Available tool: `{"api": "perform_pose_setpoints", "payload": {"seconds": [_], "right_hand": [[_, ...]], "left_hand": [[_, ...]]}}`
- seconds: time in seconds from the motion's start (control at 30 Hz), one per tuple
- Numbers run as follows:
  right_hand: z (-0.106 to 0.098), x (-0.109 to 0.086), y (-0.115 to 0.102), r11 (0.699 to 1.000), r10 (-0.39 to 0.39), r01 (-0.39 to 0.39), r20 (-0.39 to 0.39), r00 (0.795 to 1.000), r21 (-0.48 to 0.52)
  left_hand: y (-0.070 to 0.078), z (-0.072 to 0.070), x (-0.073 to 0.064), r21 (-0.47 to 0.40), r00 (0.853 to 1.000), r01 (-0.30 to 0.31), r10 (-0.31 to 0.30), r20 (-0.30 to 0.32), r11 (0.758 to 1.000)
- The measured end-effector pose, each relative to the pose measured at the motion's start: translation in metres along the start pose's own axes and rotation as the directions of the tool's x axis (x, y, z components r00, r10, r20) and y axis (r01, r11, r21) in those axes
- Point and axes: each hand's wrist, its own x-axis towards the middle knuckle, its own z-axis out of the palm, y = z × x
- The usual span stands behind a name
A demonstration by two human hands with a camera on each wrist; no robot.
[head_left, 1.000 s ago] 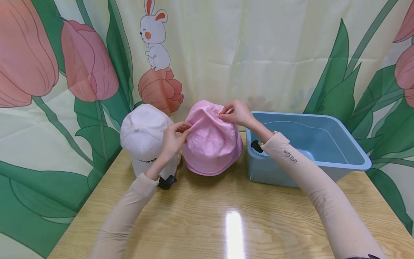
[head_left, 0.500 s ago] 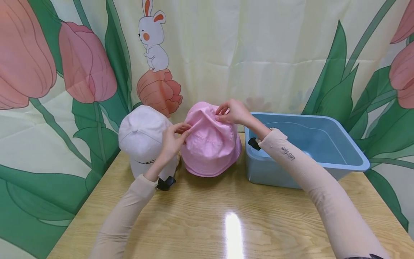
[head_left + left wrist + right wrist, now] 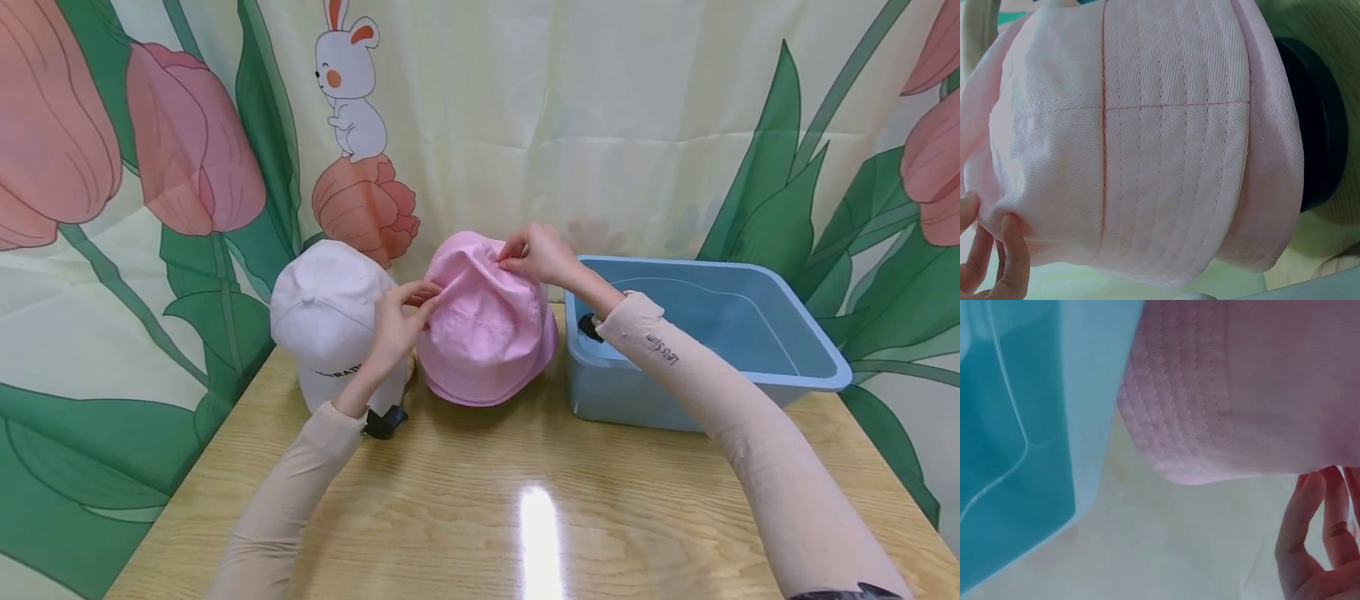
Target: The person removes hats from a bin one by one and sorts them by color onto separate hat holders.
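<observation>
A pink bucket hat sits over a stand, whose black round base shows under the brim in the left wrist view. My left hand pinches the fabric at the left of the crown between thumb and fingers. On the upper right of the crown, my right hand pinches another bit of cloth. A crease runs down the crown between the two hands. Stitched rings on the brim show close up in the left wrist view.
Left of the pink hat stands a white baseball cap with dark lettering, partly behind my left hand. A blue plastic tub is at the right, under my right forearm. All stand on a wooden table before a tulip-printed curtain.
The head view has shifted slightly. Both hands keep their places on the pink bucket hat.
</observation>
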Motion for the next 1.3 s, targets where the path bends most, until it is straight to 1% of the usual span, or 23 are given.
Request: {"api": "perform_pose_setpoints", "payload": {"seconds": [0.1, 0.23, 0.33, 0.43, 0.57, 0.7, 0.8, 0.9, 0.97, 1.03, 1.13, 1.2, 1.23, 1.3], "right_hand": [[-0.001, 0.001, -0.001, 0.999, -0.027, 0.027, 0.009, 1.0, -0.036], [-0.003, 0.003, -0.001, 0.995, -0.046, 0.05, 0.049, 0.998, -0.082], [-0.008, 0.006, 0.0, 0.995, -0.066, 0.073, 0.09, 0.994, -0.074], [-0.017, 0.011, 0.004, 0.996, -0.075, 0.079, 0.099, 0.992, -0.038], [-0.024, 0.018, 0.013, 0.999, -0.035, 0.037, 0.062, 0.997, -0.019], [-0.021, 0.021, 0.022, 0.999, 0.018, -0.015, 0.069, 0.997, -0.039], [-0.016, 0.019, 0.024, 0.998, 0.058, -0.056, 0.074, 0.996, -0.029], [-0.016, 0.012, 0.022, 0.997, 0.081, -0.082, 0.044, 0.996, 0.012], [-0.019, 0.004, 0.018, 0.995, 0.088, -0.089, 0.027, 0.996, 0.038], [-0.024, -0.007, 0.012, 0.994, 0.092, -0.093, 0.019, 0.996, 0.064], [-0.03, -0.027, 0.005, 0.987, 0.113, -0.115, 0.028, 0.993, 0.112], [-0.031, -0.042, 0.001, 0.982, 0.133, -0.137, 0.037, 0.99, 0.131], [-0.03, -0.049, -0.001, 0.98, 0.14, -0.145, 0.047, 0.989, 0.133], [-0.026, -0.063, -0.003, 0.981, 0.145, -0.152, 0.069, 0.987, 0.12]], "left_hand": [[-0.001, -0.001, 0.0, 0.002, 1.0, -0.003, 0.003, 0.0, 1.0], [-0.002, -0.003, 0.0, -0.002, 1.0, 0.001, -0.001, 0.003, 1.0], [-0.001, -0.004, -0.001, 0.004, 1.0, 0.013, -0.013, 0.007, 1.0], [-0.001, -0.006, -0.002, 0.028, 1.0, 0.008, -0.008, -0.004, 1.0], [0.0, -0.01, -0.004, 0.114, 0.998, -0.052, 0.055, -0.029, 0.992], [0.001, -0.013, -0.007, 0.227, 0.994, -0.107, 0.111, -0.006, 0.968], [0.005, -0.017, -0.007, 0.259, 0.992, -0.122, 0.123, 0.014, 0.958], [0.01, -0.023, -0.003, 0.267, 0.992, -0.119, 0.122, 0.003, 0.956], [0.015, -0.028, 0.004, 0.27, 0.994, -0.105, 0.109, 0.001, 0.957], [0.02, -0.033, 0.013, 0.273, 0.996, -0.085, 0.083, 0.021, 0.958], [0.024, -0.037, 0.03, 0.264, 0.996, -0.034, 0.011, 0.089, 0.964], [0.024, -0.038, 0.041, 0.268, 0.987, 0.014, -0.056, 0.151, 0.963], [0.024, -0.038, 0.045, 0.273, 0.979, 0.044, -0.096, 0.181, 0.961], [0.023, -0.036, 0.051, 0.322, 0.962, 0.073, -0.151, 0.226, 0.944]]}}
